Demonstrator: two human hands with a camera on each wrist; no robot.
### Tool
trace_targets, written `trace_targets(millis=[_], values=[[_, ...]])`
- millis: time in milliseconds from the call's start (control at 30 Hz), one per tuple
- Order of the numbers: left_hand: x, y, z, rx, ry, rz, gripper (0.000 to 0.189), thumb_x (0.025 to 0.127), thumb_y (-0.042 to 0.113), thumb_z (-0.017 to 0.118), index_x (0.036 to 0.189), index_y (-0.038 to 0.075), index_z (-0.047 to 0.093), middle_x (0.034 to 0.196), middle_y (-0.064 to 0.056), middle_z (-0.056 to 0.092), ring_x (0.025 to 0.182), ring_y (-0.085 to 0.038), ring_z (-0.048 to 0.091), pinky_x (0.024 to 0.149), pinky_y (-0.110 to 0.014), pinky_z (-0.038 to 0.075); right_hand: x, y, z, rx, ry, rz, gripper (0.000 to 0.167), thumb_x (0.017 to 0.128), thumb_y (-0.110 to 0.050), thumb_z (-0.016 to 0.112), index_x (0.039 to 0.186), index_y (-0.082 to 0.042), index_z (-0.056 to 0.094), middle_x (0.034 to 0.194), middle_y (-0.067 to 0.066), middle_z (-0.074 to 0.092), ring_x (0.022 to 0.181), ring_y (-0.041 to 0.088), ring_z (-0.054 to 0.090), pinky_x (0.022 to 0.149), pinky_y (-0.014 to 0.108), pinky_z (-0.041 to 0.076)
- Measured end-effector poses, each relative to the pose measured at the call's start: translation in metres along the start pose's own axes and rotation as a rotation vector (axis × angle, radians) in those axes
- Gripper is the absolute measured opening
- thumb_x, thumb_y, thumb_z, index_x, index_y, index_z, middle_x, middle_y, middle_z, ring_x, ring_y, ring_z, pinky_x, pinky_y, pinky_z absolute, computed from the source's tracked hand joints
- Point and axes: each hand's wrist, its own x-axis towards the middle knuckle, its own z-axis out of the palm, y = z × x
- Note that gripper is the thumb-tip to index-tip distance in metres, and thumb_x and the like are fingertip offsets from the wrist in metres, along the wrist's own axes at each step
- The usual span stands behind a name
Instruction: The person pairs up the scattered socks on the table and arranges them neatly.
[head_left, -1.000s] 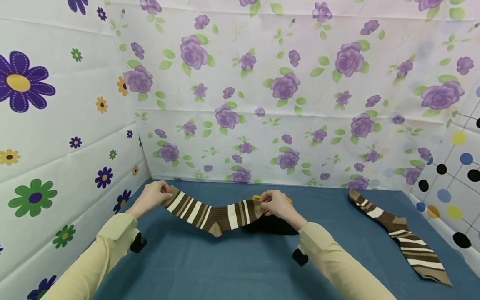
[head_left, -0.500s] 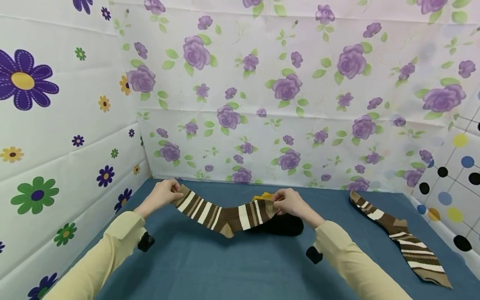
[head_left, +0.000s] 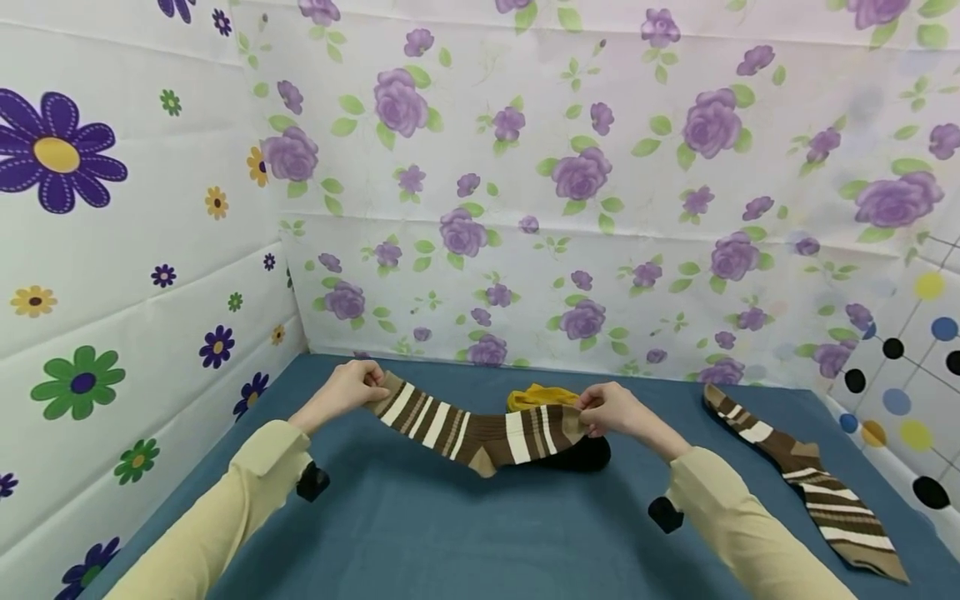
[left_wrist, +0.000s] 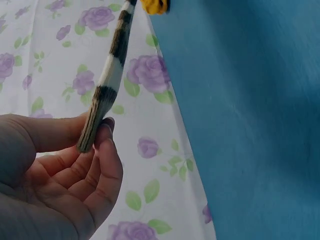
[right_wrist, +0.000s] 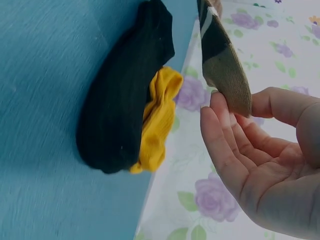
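Observation:
A brown sock (head_left: 487,429) with white and tan stripes hangs stretched between both hands above the table, sagging at its tan heel. My left hand (head_left: 345,387) pinches the ribbed cuff; in the left wrist view the thumb and fingers of that hand (left_wrist: 65,175) close on the cuff's edge. The tan toe is pinched by my right hand (head_left: 613,408), seen closer in the right wrist view, where the sock's toe (right_wrist: 227,82) sits between thumb and fingertips. Behind the toe end lie a black sock (head_left: 588,456) and a yellow sock (head_left: 542,396), both partly hidden.
A matching striped sock (head_left: 802,467) lies flat on the right of the blue table (head_left: 450,533). Flower-printed sheets (head_left: 525,275) stand as walls behind and to the left, and a dotted sheet (head_left: 911,375) borders the right.
Both hands have shifted to the right with the striped sock held stretched between them. More of the yellow sock shows above it now.

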Motion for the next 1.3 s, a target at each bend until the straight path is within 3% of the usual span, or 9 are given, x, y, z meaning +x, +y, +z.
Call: trace_targets(millis=[367, 733, 1300], values=[[0.005, 0.003, 0.018, -0.116, -0.065, 0.015, 0.009, 0.084, 0.003, 0.063, 0.085, -0.001, 0.056, 0.069, -0.005, 0.053, 0.055, -0.017, 0.048, 0.051, -0.032, 0.043, -0.013, 0.009, -0.023, -0.046, -0.089, 0.002, 0.014, 0.084, 0.002, 0.054, 0.095, 0.009, 0.059, 0.073, 0.011, 0.058, 0.064, 0.025, 0.059, 0.059, 0.035, 0.05], [0.006, 0.01, 0.032, -0.164, -0.119, 0.035, 0.01, 0.083, 0.003, 0.064, 0.086, -0.002, 0.057, 0.069, -0.005, 0.055, 0.054, -0.017, 0.05, 0.05, -0.031, 0.043, -0.021, 0.021, -0.039, -0.078, -0.183, -0.005, 0.011, 0.083, 0.001, 0.054, 0.091, 0.006, 0.06, 0.073, 0.01, 0.059, 0.065, 0.024, 0.06, 0.061, 0.038, 0.051], [0.002, 0.019, 0.048, -0.231, -0.223, 0.127, 0.011, 0.083, 0.003, 0.064, 0.083, -0.002, 0.055, 0.062, -0.005, 0.054, 0.05, -0.018, 0.048, 0.049, -0.029, 0.04, -0.037, 0.023, -0.05, -0.13, -0.333, 0.111, 0.009, 0.079, 0.005, 0.052, 0.086, 0.004, 0.058, 0.073, 0.012, 0.059, 0.064, 0.025, 0.059, 0.059, 0.035, 0.05]])
